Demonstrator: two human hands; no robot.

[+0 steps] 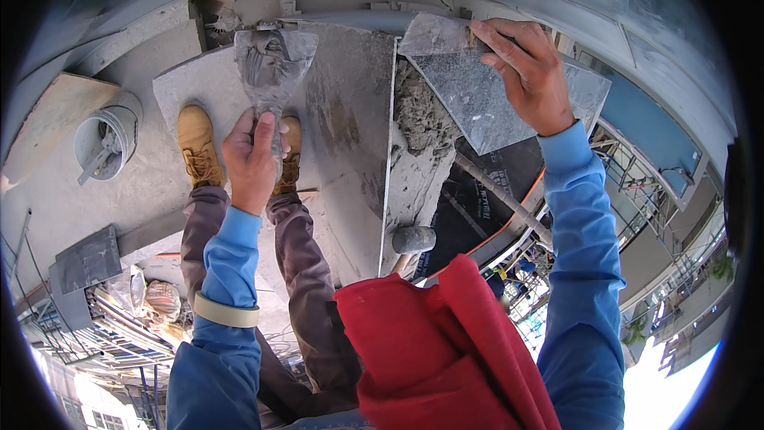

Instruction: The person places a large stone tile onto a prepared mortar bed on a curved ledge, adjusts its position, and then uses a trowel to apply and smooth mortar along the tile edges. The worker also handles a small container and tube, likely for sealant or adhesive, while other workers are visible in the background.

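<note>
My left hand (253, 158) is wrapped round the handle of a broad-bladed trowel (298, 52). Wet grey mortar (267, 56) is smeared over its blade, which is above a grey slab between my boots. At the right, my right hand (529, 72) is bent at the far edge of a grey stone slab (493, 107), its fingertips closed on a paler strip (438, 34) there. What lies under those fingertips is partly hidden. Beside this slab, rough mortar (426, 107) lies along a ledge. A mallet (414, 240) with a dark head rests on the ledge nearer to me.
A white bucket (131, 127) with a tool inside stands at the left. An upright stone panel (350, 111) runs beside my right boot. Right of the ledge are black sheeting (485, 191), a pipe (505, 195) and an orange cable (527, 219), with scaffolding (637, 199) beyond. Red cloth (438, 342) hangs close below.
</note>
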